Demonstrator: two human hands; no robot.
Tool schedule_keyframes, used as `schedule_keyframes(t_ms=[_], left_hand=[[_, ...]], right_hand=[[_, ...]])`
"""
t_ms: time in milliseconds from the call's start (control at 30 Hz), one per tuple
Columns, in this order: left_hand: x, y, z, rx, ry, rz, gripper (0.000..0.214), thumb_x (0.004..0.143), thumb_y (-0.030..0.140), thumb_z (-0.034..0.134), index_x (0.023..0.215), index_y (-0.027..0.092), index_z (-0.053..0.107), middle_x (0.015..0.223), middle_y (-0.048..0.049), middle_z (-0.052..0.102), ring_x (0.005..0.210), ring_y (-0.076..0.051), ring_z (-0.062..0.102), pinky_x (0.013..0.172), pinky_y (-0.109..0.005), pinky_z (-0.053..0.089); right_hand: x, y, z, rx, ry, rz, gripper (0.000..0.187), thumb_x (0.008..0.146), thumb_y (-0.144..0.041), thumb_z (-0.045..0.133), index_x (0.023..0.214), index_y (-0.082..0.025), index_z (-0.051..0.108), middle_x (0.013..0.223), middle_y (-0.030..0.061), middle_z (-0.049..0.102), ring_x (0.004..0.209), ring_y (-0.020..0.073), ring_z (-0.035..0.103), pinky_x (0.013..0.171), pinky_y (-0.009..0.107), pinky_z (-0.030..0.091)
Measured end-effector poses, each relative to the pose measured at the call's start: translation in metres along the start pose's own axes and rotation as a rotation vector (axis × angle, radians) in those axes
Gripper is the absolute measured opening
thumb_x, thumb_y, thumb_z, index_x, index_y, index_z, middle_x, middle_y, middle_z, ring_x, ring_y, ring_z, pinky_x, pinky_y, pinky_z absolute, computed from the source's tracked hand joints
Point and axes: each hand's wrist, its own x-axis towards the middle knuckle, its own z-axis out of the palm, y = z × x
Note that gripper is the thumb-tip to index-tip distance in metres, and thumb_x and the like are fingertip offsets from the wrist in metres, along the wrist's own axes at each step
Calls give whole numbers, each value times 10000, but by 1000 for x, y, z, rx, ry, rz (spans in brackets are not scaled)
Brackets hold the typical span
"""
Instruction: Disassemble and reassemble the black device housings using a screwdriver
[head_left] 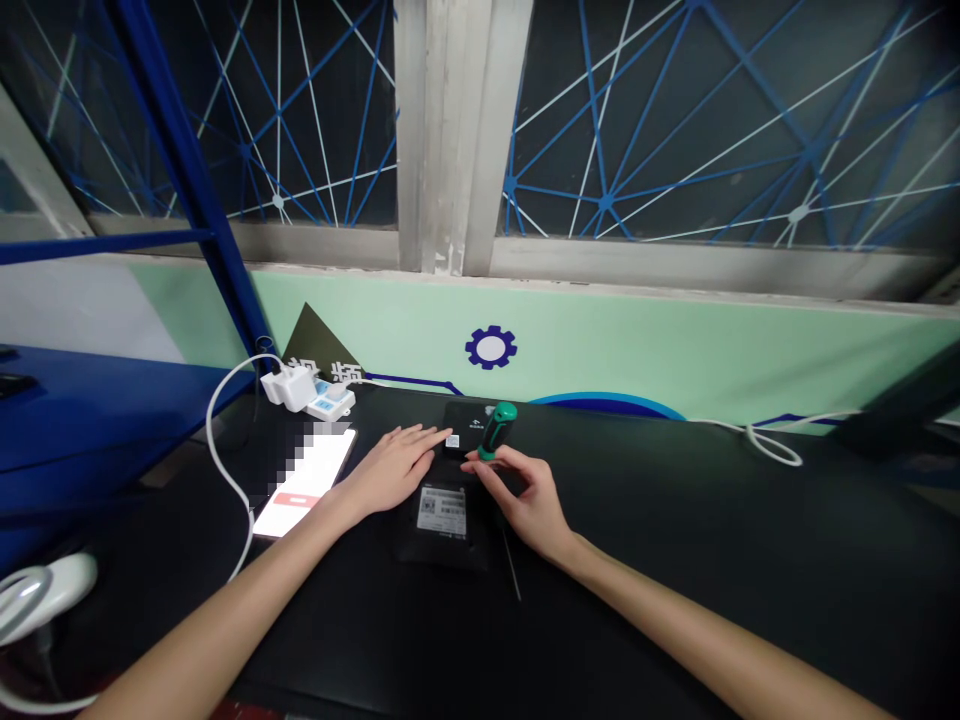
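Black on black all over, so squinting a bit. Pinching the green-and-black screwdriver with the right hand, wrapping the fingers narrow round the bottom of its handle and holding it upright, leaning just slightly right at the top. Not seeing the tip at all, hiding somewhere behind that hand. Standing it about mid-tabletop, right where the flat black box with the white label is meeting the smaller black box behind it. Resting the left hand flat and stretched out, gripping nothing, fingertips touching the near-left corner of the smaller black box by its little white sticker. Also spotting a thin dark rod lying on the tabletop just beside the right wrist, a phone glowing just left of the left hand, and a white charger block sitting farther back by the wall, trailing a white cable down the left side.
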Motion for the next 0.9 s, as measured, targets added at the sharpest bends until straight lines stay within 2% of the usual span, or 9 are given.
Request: schedule_keyframes(t_ms=[167, 433, 533, 700, 800, 900], left_hand=[[1, -3, 3, 13, 2, -2, 468, 1065, 297, 310, 1523, 351, 390, 1564, 16, 460, 1483, -223, 354, 1214, -495, 268], [1, -3, 3, 27, -3, 6, 466, 1066, 323, 313, 1527, 347, 381, 1565, 8, 459, 1482, -229, 356, 1211, -497, 267], [1, -2, 2, 31, -18, 0, 470, 1068, 326, 303, 1532, 334, 375, 1571, 5, 450, 1486, -232, 347, 1212, -500, 265], [2, -2, 1, 46, -33, 4, 477, 1065, 319, 293, 1536, 332, 367, 1582, 16, 431, 1488, -227, 344, 1219, -490, 258], [2, -2, 1, 51, -35, -1, 479, 1066, 331, 284, 1540, 333, 359, 1577, 19, 439, 1491, -219, 338, 1225, -479, 252], [1, -1, 1, 52, -35, 0, 481, 1065, 341, 292, 1541, 333, 356, 1576, 17, 441, 1490, -222, 339, 1225, -484, 252]], right_hand=[[1, 2, 0, 25, -1, 10, 242, 919, -419, 673, 790, -217, 703, 819, 73, 789, 743, 252, 751, 717, 356, 591], [2, 7, 2, 11, 32, 14, 287, 872, -441, 724, 735, -215, 614, 737, 40, 732, 641, 195, 666, 628, 308, 542], [0, 5, 2, 11, 32, 5, 267, 882, -440, 711, 773, -213, 622, 748, 42, 733, 661, 199, 682, 649, 311, 562], [-1, 1, 1, 9, -28, -22, 226, 952, -401, 629, 904, -195, 709, 865, 76, 786, 786, 230, 759, 781, 340, 601], [-1, 1, 0, 3, -31, -29, 222, 955, -385, 631, 892, -197, 730, 849, 75, 796, 770, 231, 767, 750, 324, 602], [0, 2, 1, -21, -7, -33, 230, 927, -383, 672, 787, -203, 701, 774, 55, 777, 688, 211, 744, 671, 294, 580]])
